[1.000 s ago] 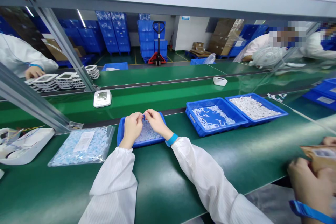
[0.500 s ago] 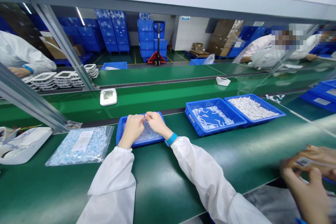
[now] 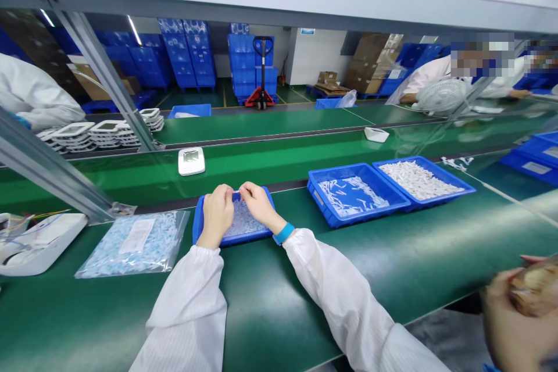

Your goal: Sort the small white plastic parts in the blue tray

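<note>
Over a small blue tray (image 3: 248, 236) of tiny translucent pieces, my left hand (image 3: 217, 214) and my right hand (image 3: 260, 207) meet with fingertips pinched. A small pale piece shows between them, too small to name, and both hands grip it. The blue band is on my right wrist. Left of the tray lies a clear plastic bag (image 3: 163, 244) full of pale blue pieces, with a white label. On the right stand a blue tray of thin white pieces (image 3: 320, 209) and a fuller blue tray of white pieces (image 3: 462, 190).
On the green belt lie a white device with a display (image 3: 191, 161) and a white housing (image 3: 376, 135). An open white casing with wires (image 3: 43, 247) sits at left. A metal post (image 3: 56, 165) rises nearby. At right, a co-worker's hand (image 3: 508, 317) holds a brown package.
My hands have moved slightly apart, with the small piece between them. The white device and housing have shifted right. The co-worker's brown package has moved right, partly out of view.
</note>
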{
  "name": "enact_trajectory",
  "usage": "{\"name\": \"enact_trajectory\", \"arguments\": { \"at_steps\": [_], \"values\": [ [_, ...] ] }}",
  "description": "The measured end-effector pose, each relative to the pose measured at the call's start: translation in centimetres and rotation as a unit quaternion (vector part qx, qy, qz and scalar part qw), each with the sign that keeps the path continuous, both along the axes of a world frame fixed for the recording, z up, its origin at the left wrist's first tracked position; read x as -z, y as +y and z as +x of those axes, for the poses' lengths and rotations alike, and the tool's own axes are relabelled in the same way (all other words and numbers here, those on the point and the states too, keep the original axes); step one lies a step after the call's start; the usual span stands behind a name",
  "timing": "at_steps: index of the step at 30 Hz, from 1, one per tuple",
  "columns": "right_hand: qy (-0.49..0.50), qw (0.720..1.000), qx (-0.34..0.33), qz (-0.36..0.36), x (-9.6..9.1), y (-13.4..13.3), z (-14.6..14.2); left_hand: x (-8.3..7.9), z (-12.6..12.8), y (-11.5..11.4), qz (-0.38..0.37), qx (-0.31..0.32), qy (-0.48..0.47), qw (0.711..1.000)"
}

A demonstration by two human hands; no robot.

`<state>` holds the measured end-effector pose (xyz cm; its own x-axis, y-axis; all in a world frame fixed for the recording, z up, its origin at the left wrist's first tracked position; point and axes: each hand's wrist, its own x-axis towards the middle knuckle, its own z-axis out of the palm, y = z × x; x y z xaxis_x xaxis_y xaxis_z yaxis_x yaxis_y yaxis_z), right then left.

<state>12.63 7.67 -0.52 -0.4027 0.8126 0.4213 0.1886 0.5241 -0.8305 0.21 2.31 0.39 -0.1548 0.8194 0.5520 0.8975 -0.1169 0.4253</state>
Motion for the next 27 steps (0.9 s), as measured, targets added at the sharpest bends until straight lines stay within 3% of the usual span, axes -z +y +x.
{"name": "enact_trajectory", "arguments": {
  "at_steps": [13,27],
  "values": [
    [0.048,0.998,-0.021,-0.029,0.24,0.2,-0.15,-0.19,0.01,-0.05,-0.029,-0.001,-0.007,1.0],
    [-0.103,0.994,-0.012,-0.033,0.26,0.27,0.43,0.06,-0.06,0.59,-0.091,0.064,0.079,0.991]
  ]
}}
